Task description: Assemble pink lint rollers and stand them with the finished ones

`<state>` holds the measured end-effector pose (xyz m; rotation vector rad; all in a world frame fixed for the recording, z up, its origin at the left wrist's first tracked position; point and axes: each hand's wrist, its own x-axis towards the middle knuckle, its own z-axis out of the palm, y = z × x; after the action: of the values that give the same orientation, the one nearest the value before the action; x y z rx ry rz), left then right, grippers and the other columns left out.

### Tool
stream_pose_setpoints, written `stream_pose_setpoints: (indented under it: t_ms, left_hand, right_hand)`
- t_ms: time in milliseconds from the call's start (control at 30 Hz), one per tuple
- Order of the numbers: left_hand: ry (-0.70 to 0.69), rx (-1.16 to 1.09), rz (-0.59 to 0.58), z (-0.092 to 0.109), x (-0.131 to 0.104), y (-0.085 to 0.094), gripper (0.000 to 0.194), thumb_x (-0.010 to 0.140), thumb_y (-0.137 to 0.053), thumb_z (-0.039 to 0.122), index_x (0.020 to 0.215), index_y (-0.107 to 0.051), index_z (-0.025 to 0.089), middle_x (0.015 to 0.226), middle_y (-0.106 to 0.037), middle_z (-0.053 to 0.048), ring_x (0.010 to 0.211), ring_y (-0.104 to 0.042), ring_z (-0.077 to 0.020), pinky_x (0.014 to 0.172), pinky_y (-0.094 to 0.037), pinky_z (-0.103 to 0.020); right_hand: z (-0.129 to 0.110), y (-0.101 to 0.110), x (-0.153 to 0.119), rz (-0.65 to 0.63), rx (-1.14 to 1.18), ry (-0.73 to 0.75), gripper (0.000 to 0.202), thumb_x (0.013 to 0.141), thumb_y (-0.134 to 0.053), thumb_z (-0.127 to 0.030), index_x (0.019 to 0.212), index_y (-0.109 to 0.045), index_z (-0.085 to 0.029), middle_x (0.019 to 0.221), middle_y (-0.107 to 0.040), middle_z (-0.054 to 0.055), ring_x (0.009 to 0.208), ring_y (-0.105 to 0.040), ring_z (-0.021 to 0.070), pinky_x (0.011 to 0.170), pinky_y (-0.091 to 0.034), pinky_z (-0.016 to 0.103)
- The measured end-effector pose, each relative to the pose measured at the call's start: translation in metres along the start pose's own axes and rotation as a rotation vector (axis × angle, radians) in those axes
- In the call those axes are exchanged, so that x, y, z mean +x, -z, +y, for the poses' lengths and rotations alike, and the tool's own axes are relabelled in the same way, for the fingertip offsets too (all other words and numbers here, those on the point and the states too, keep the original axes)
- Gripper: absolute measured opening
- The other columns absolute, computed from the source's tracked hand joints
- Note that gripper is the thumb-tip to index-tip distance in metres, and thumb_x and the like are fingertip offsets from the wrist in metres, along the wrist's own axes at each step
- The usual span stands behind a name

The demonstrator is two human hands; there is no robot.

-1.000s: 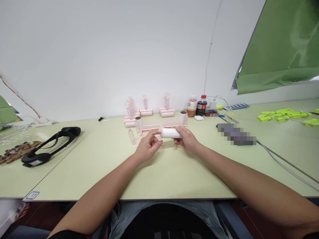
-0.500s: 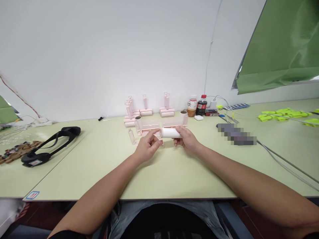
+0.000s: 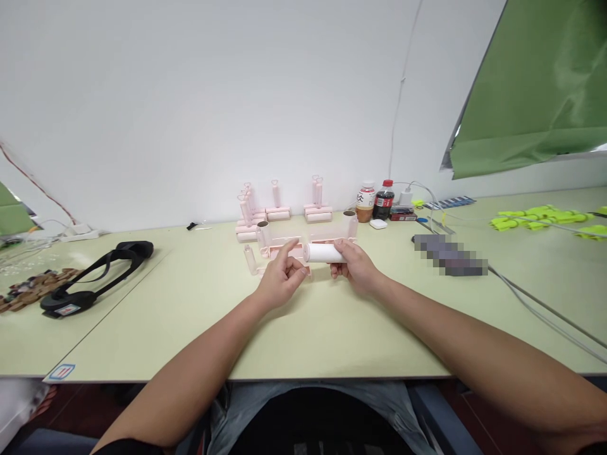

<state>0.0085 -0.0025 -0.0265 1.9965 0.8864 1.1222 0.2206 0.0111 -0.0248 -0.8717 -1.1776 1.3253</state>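
My right hand (image 3: 355,264) is closed around a white lint roll (image 3: 324,253), held level above the table with its pink-capped end turned left. My left hand (image 3: 281,275) is just left of that end, apart from it, index finger stretched out and the other fingers loosely curled, holding nothing. Behind the hands lie pink lint roller parts: a long pink cover (image 3: 290,250), a short pink handle (image 3: 250,260) and another pink cover partly hidden by the roll. Two upright rolls, one at left (image 3: 262,234) and one at right (image 3: 349,222), show brown cores.
Several assembled pink lint rollers (image 3: 277,214) stand by the wall. Right of them are a tea bottle (image 3: 365,202), a cola bottle (image 3: 383,201) and a white case (image 3: 378,224). A black headset (image 3: 97,278) lies left; yellow-green pieces (image 3: 540,218) and cables lie right.
My left index finger has come off the capped end of the lint roll and now points up beside it. My right hand and the roll have hardly moved.
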Motion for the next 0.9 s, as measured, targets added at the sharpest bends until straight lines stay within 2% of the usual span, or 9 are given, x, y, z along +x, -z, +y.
stream_pose_setpoints:
  t_ms: [67,133,267,300,433,467,633,800,900]
  left_hand:
    - [-0.001,0.021,-0.011,0.0002,0.0003,0.0003,0.054,0.087,-0.056,0.030,0.138,-0.044,0.019,0.077,-0.064,0.000,0.055,-0.049,-0.0078,0.054,-0.039,-0.022]
    - [-0.001,0.027,-0.007,0.0003,0.0002,0.0004,0.053,0.087,-0.055,0.030,0.138,-0.044,0.020,0.076,-0.064,0.000,0.055,-0.048,-0.0078,0.054,-0.039,-0.022]
    - [-0.027,-0.025,0.035,-0.0009,-0.0002,-0.0001,0.074,0.087,-0.055,0.027,0.151,-0.017,0.024,0.083,-0.066,0.000,0.056,-0.050,-0.0075,0.056,-0.040,-0.022]
    - [-0.037,-0.029,0.035,-0.0016,-0.0002,-0.0003,0.075,0.087,-0.055,0.027,0.152,-0.015,0.025,0.085,-0.066,0.000,0.056,-0.050,-0.0073,0.055,-0.040,-0.022]
    - [-0.052,0.015,-0.014,-0.0034,0.0001,-0.0009,0.058,0.088,-0.054,0.027,0.143,-0.038,0.023,0.084,-0.067,-0.001,0.056,-0.049,-0.0070,0.055,-0.039,-0.022]
    - [-0.047,0.017,-0.021,-0.0032,0.0001,-0.0011,0.057,0.088,-0.054,0.027,0.143,-0.039,0.023,0.084,-0.067,-0.001,0.056,-0.049,-0.0071,0.055,-0.040,-0.022]
    - [-0.044,-0.042,0.028,0.0001,0.0000,-0.0011,0.083,0.087,-0.056,0.024,0.153,-0.005,0.026,0.088,-0.066,0.000,0.053,-0.047,-0.0060,0.055,-0.040,-0.022]
    - [-0.008,0.041,-0.069,0.0002,-0.0001,0.0000,0.061,0.088,-0.054,0.028,0.145,-0.034,0.024,0.085,-0.066,-0.001,0.057,-0.049,-0.0072,0.056,-0.040,-0.023]
    - [0.005,0.012,-0.071,0.0000,-0.0008,-0.0006,0.071,0.088,-0.054,0.029,0.151,-0.020,0.025,0.087,-0.065,-0.001,0.058,-0.051,-0.0077,0.058,-0.041,-0.023]
  right_hand:
    - [-0.0007,-0.0002,0.0004,0.004,0.004,0.001,0.036,0.084,-0.059,-0.045,0.102,-0.062,-0.015,0.064,-0.057,0.000,0.044,-0.051,0.0108,0.039,-0.046,0.024]
    - [-0.0011,-0.0002,0.0009,0.021,0.011,-0.001,0.034,0.085,-0.058,-0.045,0.100,-0.062,-0.015,0.063,-0.056,0.000,0.044,-0.051,0.0109,0.039,-0.046,0.024]
    - [-0.0011,0.0002,0.0010,0.036,0.024,0.002,0.034,0.085,-0.058,-0.046,0.100,-0.061,-0.015,0.064,-0.056,0.000,0.045,-0.051,0.0110,0.039,-0.046,0.024]
    - [-0.0009,0.0002,0.0008,0.030,0.024,0.003,0.035,0.085,-0.058,-0.046,0.101,-0.062,-0.015,0.065,-0.056,0.000,0.045,-0.051,0.0109,0.040,-0.047,0.024]
    - [0.0001,0.0003,0.0005,0.004,0.011,-0.003,0.038,0.084,-0.059,-0.047,0.104,-0.062,-0.015,0.067,-0.058,0.000,0.044,-0.051,0.0100,0.039,-0.047,0.024]
    - [0.0004,0.0005,0.0006,0.005,0.009,-0.004,0.038,0.084,-0.059,-0.047,0.105,-0.062,-0.015,0.067,-0.058,0.000,0.044,-0.050,0.0099,0.039,-0.047,0.024]
    - [0.0014,0.0015,0.0007,0.013,0.001,0.003,0.038,0.084,-0.058,-0.048,0.103,-0.062,-0.015,0.063,-0.056,-0.001,0.044,-0.051,0.0106,0.040,-0.047,0.023]
    - [-0.0003,0.0013,0.0001,0.003,0.000,-0.003,0.038,0.083,-0.060,-0.048,0.103,-0.062,-0.015,0.066,-0.057,0.000,0.044,-0.051,0.0102,0.040,-0.046,0.023]
    - [-0.0020,-0.0003,-0.0003,0.017,0.004,-0.002,0.037,0.083,-0.060,-0.048,0.101,-0.062,-0.016,0.065,-0.056,0.000,0.045,-0.051,0.0104,0.040,-0.046,0.023]
